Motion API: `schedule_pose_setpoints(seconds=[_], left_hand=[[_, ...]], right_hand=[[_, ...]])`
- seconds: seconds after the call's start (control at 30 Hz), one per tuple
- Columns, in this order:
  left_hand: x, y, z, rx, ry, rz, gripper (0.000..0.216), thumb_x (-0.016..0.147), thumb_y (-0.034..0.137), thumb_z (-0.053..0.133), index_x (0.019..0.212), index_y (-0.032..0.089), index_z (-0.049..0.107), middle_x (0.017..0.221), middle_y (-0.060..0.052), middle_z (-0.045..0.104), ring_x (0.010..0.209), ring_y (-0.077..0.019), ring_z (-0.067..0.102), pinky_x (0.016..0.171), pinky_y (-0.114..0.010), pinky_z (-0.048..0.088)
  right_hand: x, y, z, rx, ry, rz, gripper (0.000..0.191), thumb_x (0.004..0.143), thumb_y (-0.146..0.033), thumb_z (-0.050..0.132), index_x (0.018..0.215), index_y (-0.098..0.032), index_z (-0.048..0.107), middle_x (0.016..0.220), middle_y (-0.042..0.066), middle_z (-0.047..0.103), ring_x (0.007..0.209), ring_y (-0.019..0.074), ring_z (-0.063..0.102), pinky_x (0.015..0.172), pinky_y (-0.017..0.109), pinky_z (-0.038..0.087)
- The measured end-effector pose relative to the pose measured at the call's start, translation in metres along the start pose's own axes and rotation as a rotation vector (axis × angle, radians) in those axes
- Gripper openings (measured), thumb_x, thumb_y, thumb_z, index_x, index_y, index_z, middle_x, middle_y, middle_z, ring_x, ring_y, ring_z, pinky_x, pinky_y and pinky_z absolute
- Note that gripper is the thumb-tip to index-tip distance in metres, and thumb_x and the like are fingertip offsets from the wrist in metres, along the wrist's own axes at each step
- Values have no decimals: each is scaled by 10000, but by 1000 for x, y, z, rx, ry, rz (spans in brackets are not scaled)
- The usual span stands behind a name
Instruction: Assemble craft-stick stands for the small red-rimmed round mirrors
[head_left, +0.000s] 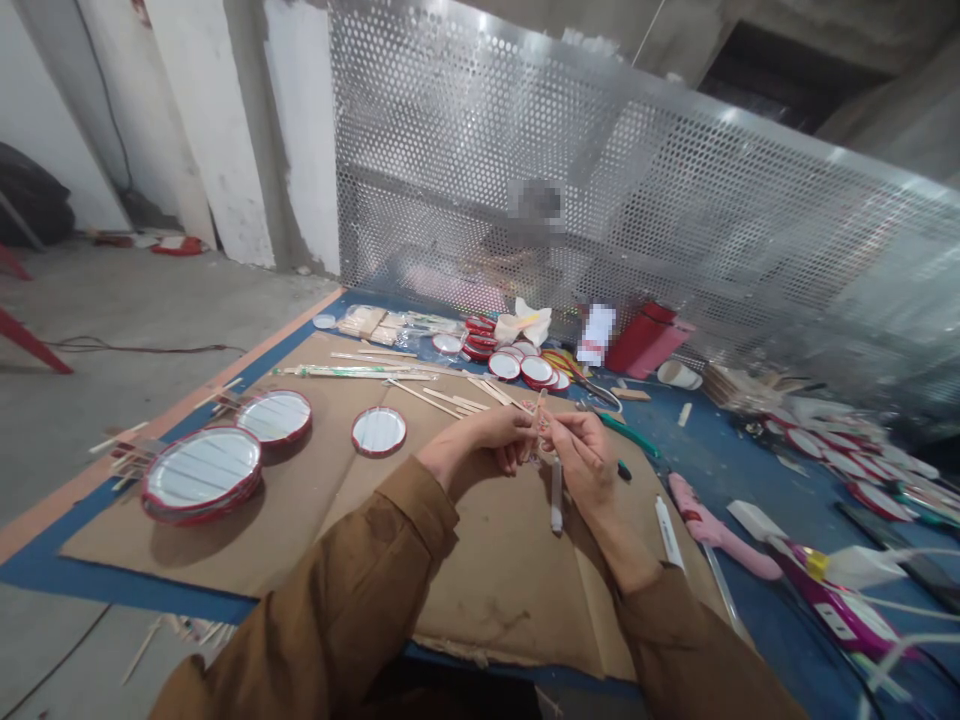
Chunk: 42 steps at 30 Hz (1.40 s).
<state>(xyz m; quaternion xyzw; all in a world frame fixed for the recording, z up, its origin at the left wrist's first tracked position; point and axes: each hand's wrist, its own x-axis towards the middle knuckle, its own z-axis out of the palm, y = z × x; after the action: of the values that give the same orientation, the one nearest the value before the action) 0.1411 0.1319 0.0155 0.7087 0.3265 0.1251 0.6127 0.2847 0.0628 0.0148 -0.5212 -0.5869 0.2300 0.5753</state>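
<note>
My left hand and my right hand meet above a sheet of brown cardboard. Both pinch a small reddish piece between their fingertips; it is too small to name. A white stick hangs down from under my right hand. Both arms wear brown sleeves. A small round red-rimmed mirror lies on the cardboard left of my hands, and thin wooden sticks lie just beyond them.
Larger round red-rimmed mirrors are stacked at the left. Several small ones sit at the back centre. A pink glue gun, a purple glue gun, a red box and a perforated metal screen lie to the right and behind.
</note>
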Motion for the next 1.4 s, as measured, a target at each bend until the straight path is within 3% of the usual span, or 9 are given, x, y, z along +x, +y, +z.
schedule_pose_setpoints(seconds=[0.27,0.5,0.77,0.9,1.1,1.23,1.4], left_hand=[[3,-3,0,16,-5,7,210,1017,218,422,905,130,576,608,16,585,430,-100,593,463,-184,476],[5,-6,-2,59,-13,24,225,1008,177,404,846,136,554,583,27,581,431,-80,589,468,-157,459],[9,-16,-5,91,-6,33,235,1012,225,397,904,133,584,643,2,653,453,-85,609,499,-171,474],[5,-9,-4,122,-19,39,255,1011,202,390,841,140,569,606,22,605,437,-68,585,459,-142,435],[0,-5,-3,103,-2,26,275,1016,257,431,801,145,559,595,26,581,440,-86,598,429,-153,438],[2,-7,-2,110,4,16,249,1016,225,417,825,142,555,618,30,595,427,-71,588,430,-140,423],[0,-4,-2,101,-13,-3,249,1016,219,380,866,139,562,652,9,617,460,-96,609,472,-193,475]], right_hand=[[1,6,-2,-20,-10,-10,300,817,-498,684,849,-206,623,703,14,683,591,145,638,578,279,517],[0,-4,-1,16,18,-23,281,797,-461,714,842,-198,629,688,1,684,566,131,628,556,262,510],[12,-35,-28,150,541,-87,234,742,-353,766,790,-182,613,582,-52,633,455,96,543,447,207,413],[18,-34,-33,229,657,-63,247,694,-324,784,723,-194,576,552,-67,601,433,90,508,411,202,386],[8,-29,-25,80,508,-22,243,779,-422,698,766,-192,621,611,-41,625,478,103,536,471,223,429],[1,-28,-21,-131,332,-50,263,820,-457,648,733,-212,606,611,-30,601,540,131,549,546,253,441],[6,-6,-39,-570,-149,-166,141,867,-355,569,811,-246,638,708,10,674,657,188,589,631,289,424]])
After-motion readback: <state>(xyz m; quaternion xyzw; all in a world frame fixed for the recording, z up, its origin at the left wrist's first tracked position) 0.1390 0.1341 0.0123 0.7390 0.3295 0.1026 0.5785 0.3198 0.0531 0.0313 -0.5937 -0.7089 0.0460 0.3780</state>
